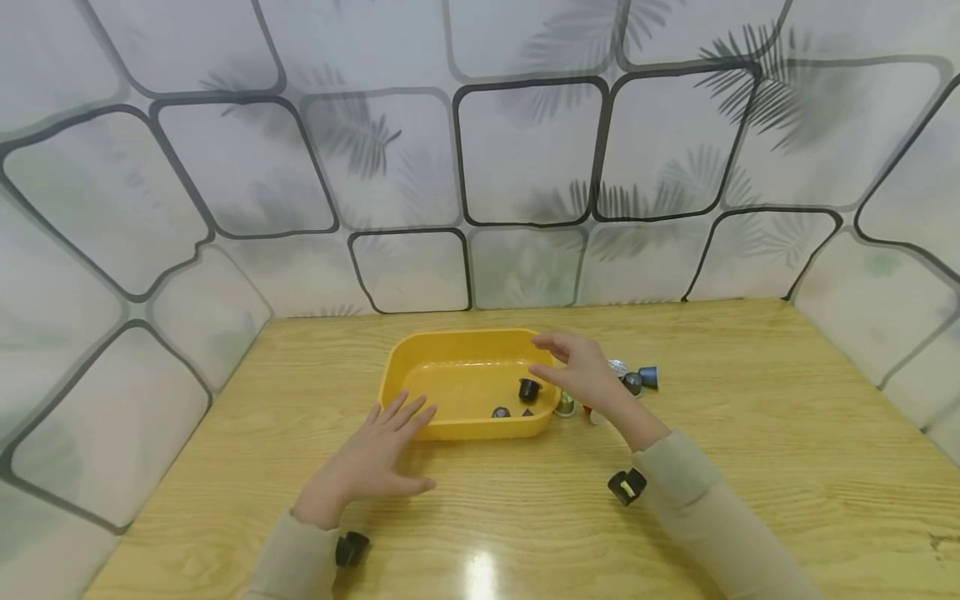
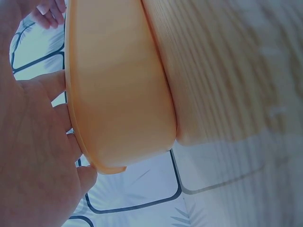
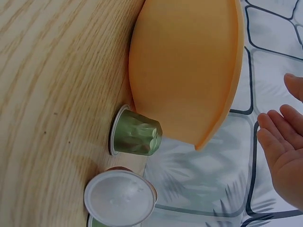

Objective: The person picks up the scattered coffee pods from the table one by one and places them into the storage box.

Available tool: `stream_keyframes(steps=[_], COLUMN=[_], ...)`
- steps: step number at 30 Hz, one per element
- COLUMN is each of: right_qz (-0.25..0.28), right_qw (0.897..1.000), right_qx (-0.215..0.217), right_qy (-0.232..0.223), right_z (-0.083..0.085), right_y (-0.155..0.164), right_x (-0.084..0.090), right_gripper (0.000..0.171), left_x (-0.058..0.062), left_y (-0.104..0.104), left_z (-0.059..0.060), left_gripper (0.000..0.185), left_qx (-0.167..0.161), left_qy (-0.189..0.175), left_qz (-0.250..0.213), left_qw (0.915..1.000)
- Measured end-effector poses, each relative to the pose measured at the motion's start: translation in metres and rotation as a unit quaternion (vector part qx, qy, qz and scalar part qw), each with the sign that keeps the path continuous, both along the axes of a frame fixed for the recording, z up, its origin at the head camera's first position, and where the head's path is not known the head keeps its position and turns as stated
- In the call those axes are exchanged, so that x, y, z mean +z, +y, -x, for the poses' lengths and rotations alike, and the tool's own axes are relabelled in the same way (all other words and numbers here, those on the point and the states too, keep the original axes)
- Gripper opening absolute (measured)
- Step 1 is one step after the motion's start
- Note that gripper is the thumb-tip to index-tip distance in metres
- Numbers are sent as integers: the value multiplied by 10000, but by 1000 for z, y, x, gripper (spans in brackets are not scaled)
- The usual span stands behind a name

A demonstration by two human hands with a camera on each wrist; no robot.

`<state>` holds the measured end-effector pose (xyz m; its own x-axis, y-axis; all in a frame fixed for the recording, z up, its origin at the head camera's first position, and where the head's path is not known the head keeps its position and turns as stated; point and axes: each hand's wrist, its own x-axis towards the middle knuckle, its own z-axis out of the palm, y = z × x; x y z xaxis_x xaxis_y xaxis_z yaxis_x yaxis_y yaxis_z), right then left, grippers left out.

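A yellow plastic tray (image 1: 465,429) stands on the table. My left hand (image 1: 378,454) has its fingers spread straight over the near left rim; in the left wrist view the left hand (image 2: 38,142) touches that rim with its fingertips. Above the right end of the tray is my right hand (image 1: 581,367), thumb and fingers parted with nothing between them. Inside the tray are a black coffee capsule (image 1: 529,389), a dark grey capsule (image 1: 501,412) and a small dark piece (image 1: 527,412) partly hidden by the near wall. A green coffee capsule (image 3: 135,132) lies just outside the tray's right end.
More capsules lie right of the tray, partly behind my right forearm: a blue capsule (image 1: 648,377), a dark capsule (image 1: 633,382) and a white-lidded capsule (image 3: 120,197). The wooden table (image 1: 480,500) meets a patterned wall covering (image 1: 525,267) at the back and sides.
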<state>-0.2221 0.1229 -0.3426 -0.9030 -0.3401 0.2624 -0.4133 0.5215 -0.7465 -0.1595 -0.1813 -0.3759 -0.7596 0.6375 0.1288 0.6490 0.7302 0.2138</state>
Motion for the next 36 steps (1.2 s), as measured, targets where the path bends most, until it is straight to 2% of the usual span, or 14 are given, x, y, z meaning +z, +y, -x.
stream_keyframes(steps=[11, 19, 27, 36], right_qz=[-44, -146, -464, -704], right_qw=[9999, 9997, 9981, 9960], right_qx=[-104, -132, -256, -306], right_qy=[-109, 121, 303, 447], right_z=[-2, -4, -10, -11], right_y=[11, 23, 41, 53], right_x=[0, -1, -2, -7], right_gripper=[46, 41, 40, 39], left_x=[-1, -2, -3, -3], left_y=[1, 1, 0, -1], left_z=[1, 1, 1, 2], left_gripper=[89, 89, 89, 89], left_qx=[-8, -32, -66, -6], left_qy=[-42, 0, 129, 64], left_qz=[-12, -39, -135, 35], left_qw=[10000, 10000, 9998, 10000])
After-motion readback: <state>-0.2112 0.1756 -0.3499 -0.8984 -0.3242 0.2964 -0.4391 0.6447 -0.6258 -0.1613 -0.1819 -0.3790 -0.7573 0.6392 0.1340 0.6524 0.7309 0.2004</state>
